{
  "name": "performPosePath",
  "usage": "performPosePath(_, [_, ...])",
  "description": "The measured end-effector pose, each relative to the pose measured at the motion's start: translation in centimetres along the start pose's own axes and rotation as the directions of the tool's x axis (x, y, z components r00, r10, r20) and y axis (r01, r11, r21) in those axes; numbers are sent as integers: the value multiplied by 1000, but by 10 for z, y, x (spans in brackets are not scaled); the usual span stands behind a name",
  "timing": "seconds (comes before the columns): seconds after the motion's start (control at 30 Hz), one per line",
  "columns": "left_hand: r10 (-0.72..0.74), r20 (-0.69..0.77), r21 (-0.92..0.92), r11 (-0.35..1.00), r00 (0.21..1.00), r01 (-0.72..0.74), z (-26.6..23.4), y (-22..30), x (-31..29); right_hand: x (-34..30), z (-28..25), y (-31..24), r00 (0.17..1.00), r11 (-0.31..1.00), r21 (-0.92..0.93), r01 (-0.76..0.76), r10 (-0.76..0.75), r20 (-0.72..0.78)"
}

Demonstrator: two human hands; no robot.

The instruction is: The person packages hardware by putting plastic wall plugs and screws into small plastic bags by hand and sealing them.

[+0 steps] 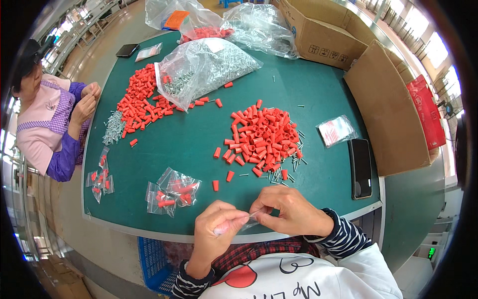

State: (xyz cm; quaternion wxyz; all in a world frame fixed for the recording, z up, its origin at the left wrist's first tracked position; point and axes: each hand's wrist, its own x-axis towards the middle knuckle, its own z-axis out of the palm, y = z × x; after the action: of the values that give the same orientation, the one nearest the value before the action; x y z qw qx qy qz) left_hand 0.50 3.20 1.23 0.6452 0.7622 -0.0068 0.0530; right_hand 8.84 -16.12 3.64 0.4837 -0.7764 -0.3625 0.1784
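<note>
At nine o'clock from the middle of the green table (199,137), a co-worker (52,119) is holding both hands close together; at eight, small filled bags (102,180) are lying in a cluster. At ten, silver screws (114,127) are bordering a heap of red caps (144,94). At seven, more filled bags (174,192) are resting near the edge, while at eleven to twelve a large clear bag (209,67) is spilling open around its screws. At six, the left hand (214,228) is pinching a small clear bag (250,224) between thumb and fingers; the right hand (289,212), at five, is gripping its other side, fingertips pressed together. Apparently the person is working at the bag's mouth, though whether opening or closing it I cannot tell; the next move seems to be calling for a steady left pinch while the right fingers are handling the film. Beyond, towards three, a nearer pile of red caps (264,137) is sitting among loose screws, and a black phone (360,169) is lying at four.
</note>
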Motion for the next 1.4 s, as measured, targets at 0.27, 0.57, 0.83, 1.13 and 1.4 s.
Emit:
performPosePath(0.27, [104,-239,113,990,965,-79,8,-5,-6,2,8,-11,966,998,69,1,16,-258])
performPosePath(0.57, [210,-228,163,971,951,-176,10,-8,-6,0,7,-11,994,983,183,-29,47,-95])
performPosePath(0.83, [156,-219,86,986,963,-140,10,-14,-6,-1,8,-6,994,965,254,-65,86,-72])
performPosePath(1.13, [138,-114,110,986,984,-126,12,-8,-3,-1,11,-6,985,957,254,-140,162,-66])
performPosePath(1.4, [72,-72,158,986,995,-60,10,3,-2,-5,16,2,980,995,94,29,-10,-199])
